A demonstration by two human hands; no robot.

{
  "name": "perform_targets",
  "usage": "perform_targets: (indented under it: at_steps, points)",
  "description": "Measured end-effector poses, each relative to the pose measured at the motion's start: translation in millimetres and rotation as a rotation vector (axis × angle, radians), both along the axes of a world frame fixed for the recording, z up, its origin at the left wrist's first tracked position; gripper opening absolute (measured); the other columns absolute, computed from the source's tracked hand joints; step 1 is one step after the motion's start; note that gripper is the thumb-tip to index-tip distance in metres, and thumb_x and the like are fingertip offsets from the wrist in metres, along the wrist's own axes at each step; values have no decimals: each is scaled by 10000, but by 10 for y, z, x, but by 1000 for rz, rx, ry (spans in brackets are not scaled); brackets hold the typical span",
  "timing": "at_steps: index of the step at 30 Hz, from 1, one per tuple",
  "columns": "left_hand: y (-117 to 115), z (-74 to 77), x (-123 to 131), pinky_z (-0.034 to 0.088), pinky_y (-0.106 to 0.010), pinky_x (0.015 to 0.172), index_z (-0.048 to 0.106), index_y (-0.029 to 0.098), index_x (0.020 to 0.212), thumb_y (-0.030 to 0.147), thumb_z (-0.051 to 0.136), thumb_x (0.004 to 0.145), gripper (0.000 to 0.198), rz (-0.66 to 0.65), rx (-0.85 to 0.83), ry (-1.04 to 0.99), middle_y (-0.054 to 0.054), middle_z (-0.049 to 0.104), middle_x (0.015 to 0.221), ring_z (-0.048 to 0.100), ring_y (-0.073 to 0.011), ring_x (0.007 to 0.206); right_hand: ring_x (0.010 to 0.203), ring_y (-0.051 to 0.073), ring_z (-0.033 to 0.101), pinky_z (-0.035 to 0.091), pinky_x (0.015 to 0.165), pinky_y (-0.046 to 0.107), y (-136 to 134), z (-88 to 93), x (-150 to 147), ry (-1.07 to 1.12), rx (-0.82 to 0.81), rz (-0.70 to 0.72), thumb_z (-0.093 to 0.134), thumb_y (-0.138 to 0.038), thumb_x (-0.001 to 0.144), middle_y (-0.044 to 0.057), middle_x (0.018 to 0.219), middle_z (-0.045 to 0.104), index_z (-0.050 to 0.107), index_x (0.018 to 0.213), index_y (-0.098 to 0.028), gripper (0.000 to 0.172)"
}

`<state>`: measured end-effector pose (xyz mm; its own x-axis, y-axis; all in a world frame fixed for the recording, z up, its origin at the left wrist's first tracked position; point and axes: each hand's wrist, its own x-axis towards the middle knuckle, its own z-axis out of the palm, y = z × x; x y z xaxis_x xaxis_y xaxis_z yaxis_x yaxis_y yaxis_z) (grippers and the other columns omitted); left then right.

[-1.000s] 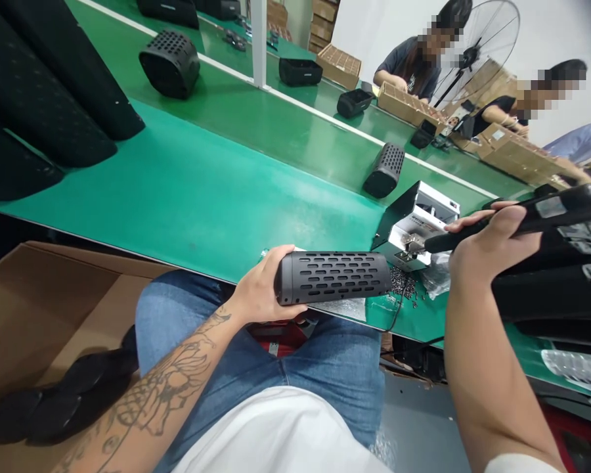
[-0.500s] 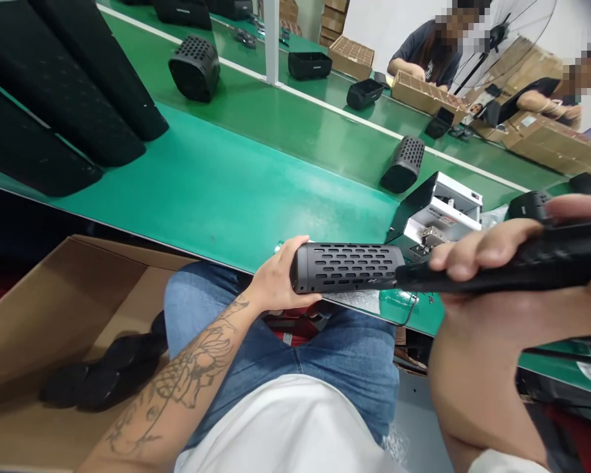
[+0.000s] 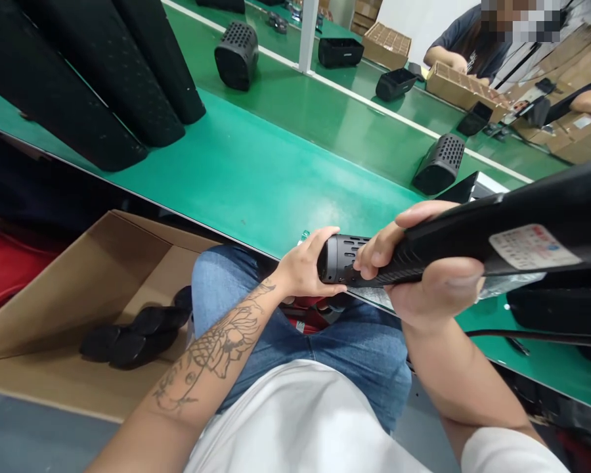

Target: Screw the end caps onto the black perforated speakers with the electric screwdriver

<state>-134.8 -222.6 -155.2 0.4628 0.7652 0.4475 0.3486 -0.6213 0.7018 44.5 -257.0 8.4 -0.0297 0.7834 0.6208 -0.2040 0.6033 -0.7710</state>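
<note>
My left hand (image 3: 305,266) grips the left end of a dark grey speaker housing (image 3: 343,249) with slotted holes, thumb and fingers on opposite sides. The housing lies sideways over my lap at the bench edge. My right hand (image 3: 431,289) is wrapped round a black electric screwdriver (image 3: 477,226) with a white label. The tool slants down to the left, its tip end by the housing's lower left edge, where small screw holes show. My right fingers and the tool cover the housing's right part; the exact tip contact is hidden.
Several long black pieces (image 3: 108,85) stand on the green bench (image 3: 256,190) at left. Perforated housings, one near a silver-and-black device (image 3: 482,187), rest along the belt (image 3: 345,112). Left of my lap is a cardboard box (image 3: 69,309) with black parts (image 3: 142,335). A person works across.
My right hand has brought the screwdriver left along the housing, from its right end to near its left end. My left hand keeps its hold. The view has shifted left.
</note>
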Motion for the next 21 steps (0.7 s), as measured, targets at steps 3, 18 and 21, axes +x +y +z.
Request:
perform_targets:
  at_steps: [3,18,21]
  points:
    - [11,-19,13,648,-608,1266,308,256,1822,581,1039,807,1293,-3,-9,-7,-224,613,1740,707,-459,1571,476,210,645,554,430,420,25,2,-22,26,-8,55,945,-538,982,-18,736,751,878,1144,-300,296]
    - [14,-46,35,648,-603,1260,338,251,1800,599,1030,797,1267,-3,20,-31,-213,645,1695,720,-464,1538,490,181,643,564,488,364,28,27,-58,10,-148,234,992,-538,930,-39,698,746,795,975,-269,337]
    - [21,-64,40,631,-606,1292,321,244,1805,577,1027,793,1277,7,20,-18,-220,622,1728,699,-465,1572,491,190,636,573,491,370,52,-24,-75,-10,-118,218,967,-520,946,-40,683,723,771,924,-285,307]
